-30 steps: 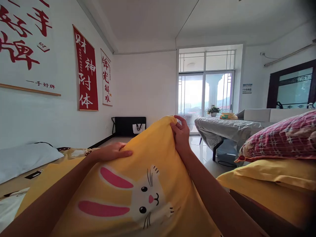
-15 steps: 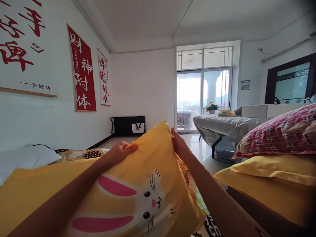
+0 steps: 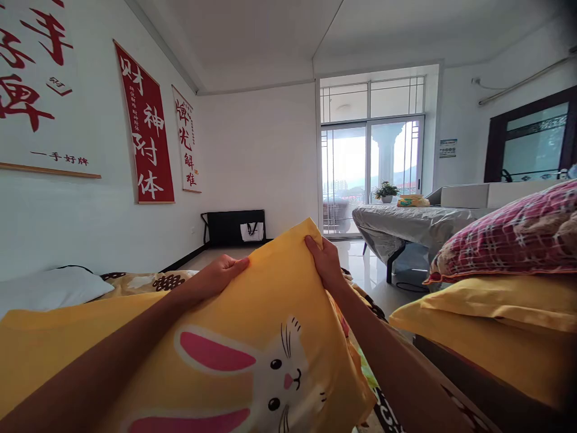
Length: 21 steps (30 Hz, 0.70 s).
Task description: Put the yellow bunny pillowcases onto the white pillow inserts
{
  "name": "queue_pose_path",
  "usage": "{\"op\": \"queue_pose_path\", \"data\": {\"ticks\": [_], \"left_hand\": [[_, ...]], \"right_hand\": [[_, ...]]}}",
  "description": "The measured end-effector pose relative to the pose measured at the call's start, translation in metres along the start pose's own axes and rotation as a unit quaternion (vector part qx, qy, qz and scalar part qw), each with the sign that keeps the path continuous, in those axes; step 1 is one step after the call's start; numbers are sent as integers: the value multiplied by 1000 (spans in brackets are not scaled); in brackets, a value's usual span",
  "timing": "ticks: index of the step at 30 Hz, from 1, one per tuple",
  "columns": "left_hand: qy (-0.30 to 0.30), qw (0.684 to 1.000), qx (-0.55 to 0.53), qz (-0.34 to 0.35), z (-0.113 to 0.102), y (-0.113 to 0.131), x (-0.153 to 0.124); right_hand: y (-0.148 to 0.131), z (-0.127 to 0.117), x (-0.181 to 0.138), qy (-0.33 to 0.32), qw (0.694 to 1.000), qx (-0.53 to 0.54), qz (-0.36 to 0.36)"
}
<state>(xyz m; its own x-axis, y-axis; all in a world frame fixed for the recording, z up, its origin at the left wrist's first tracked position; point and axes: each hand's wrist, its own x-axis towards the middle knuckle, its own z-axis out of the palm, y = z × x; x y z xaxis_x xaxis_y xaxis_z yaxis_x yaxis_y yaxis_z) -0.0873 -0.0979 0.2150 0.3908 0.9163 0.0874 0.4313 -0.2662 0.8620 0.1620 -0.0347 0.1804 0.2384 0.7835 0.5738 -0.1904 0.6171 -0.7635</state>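
Between my two hands hangs a yellow pillowcase printed with a white rabbit that has pink ears; the print lies sideways. It looks filled, though what is inside is hidden. My left hand pinches its far edge, thumb on top and fingers out of sight behind the cloth. At the far right corner my right hand is closed, its thumb pressed on the fabric near the tip. More yellow cloth spreads out beneath my left forearm.
To the right, a plaid pillow rests on folded yellow bedding. A white pillow lies at the left on a patterned blanket. Farther back stand a plastic-covered table and a black folded frame against the wall.
My right hand has shifted its hold, and its thumb now shows on the near side of the corner. The top edge is pulled straighter, and the rabbit print sits slightly lower and farther right.
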Motion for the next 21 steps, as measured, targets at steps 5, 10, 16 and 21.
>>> {"op": "queue_pose_path", "data": {"ticks": [5,10,16,21], "left_hand": [[-3,999,34,4,-9,18,-12],[-56,997,38,-23,6,46,-20],[-34,979,199,15,37,59,-8],[52,958,275,58,54,42,-2]], "right_hand": [[-10,-1,-6,28,995,-18,-89],[-18,7,-18,85,968,-121,-203],[-22,10,-32,194,925,-214,-246],[-23,5,-34,172,914,-248,-272]]}}
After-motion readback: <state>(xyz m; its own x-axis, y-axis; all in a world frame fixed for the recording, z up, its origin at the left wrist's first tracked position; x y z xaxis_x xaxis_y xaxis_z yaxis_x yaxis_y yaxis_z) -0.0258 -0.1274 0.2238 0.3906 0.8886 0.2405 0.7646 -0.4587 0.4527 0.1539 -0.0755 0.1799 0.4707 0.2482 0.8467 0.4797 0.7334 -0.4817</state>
